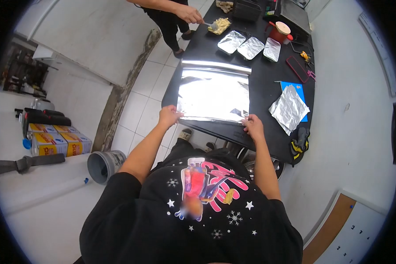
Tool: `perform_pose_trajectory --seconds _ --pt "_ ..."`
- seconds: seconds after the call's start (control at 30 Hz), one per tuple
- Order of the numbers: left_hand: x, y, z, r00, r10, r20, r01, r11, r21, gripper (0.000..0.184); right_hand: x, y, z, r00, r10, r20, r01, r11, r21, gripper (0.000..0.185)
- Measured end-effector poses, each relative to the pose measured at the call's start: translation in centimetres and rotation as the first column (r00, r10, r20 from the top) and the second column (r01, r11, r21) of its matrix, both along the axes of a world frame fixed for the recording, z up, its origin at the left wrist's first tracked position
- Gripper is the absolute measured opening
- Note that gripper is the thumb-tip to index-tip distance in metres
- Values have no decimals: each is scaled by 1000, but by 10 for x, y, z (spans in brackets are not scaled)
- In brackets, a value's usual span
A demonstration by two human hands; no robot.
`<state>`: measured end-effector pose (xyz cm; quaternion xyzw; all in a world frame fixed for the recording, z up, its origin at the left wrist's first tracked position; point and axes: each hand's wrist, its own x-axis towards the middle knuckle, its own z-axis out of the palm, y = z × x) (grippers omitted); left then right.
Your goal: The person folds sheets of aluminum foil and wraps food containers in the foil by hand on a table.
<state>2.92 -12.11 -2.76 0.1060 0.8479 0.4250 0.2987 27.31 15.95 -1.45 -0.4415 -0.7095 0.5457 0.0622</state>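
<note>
A shiny sheet of aluminium foil [213, 94] lies stretched over the near end of the black table, still joined to its foil roll [216, 67] at the far side. My left hand [170, 116] pinches the sheet's near left corner. At the near right corner, my right hand [253, 126] grips the foil between thumb and fingers. The near edge of the sheet runs between both hands, close to the table's front edge.
Several foil-covered trays [252, 48] stand beyond the roll. Another person's hand [190, 14] holds a utensil over a food tray [219, 26]. Crumpled foil [289, 109] covers part of a blue folder [297, 90]; a phone [297, 69] and red pot [279, 33] are at right.
</note>
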Motion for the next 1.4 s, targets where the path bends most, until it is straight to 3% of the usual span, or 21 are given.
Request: perform_pose_trajectory --seconds 0.07,0.23,0.33,0.47,0.63,0.83,0.97,1.07,1.17,1.23,1.27,1.33,1.4 --pt "1 0 4 1000 5 9 -5 1000 21 27 10 4 -10 996 57 -69 -61 997 -51 24" --pt "-2 -8 8 987 -62 149 35 984 175 20 9 2 -15 994 -92 -55 86 992 -98 20" --pt "-3 -7 2 988 -133 81 117 977 178 18 9 1 -18 990 -132 -50 126 986 -105 18" --pt "-1 1 4 996 -86 35 80 985 151 21 7 0 -17 983 -179 -43 173 977 -124 16" --pt "2 4 4 1000 0 -9 1 1000 20 20 5 -4 -19 977 -215 -16 214 976 -37 16" --pt "10 5 6 997 83 -9 -83 997 8 19 1 -9 -19 970 -243 -5 242 963 115 20" --pt "13 3 -7 986 85 -146 -83 996 20 21 2 -8 -26 980 -198 -18 197 949 245 25" --pt "16 6 -2 974 78 -213 -80 997 0 21 -1 -23 4 985 -175 -11 153 831 535 32" --pt "16 6 -3 971 66 -232 -72 997 -16 21 -15 -46 21 974 199 111 -215 637 741 34" --pt "17 8 -1 972 75 -221 -81 996 -20 21 -28 -74 26 811 553 189 -496 479 724 37" --pt "16 9 0 970 60 -234 -70 997 -36 21 -32 -88 26 707 633 315 -605 311 733 48" --pt "15 8 0 965 32 -259 -51 996 -68 21 -38 -96 16 641 652 405 -648 178 740 59" --pt "17 7 0 965 45 -259 -62 996 -58 21 -40 -95 10 599 675 430 -689 161 707 61"
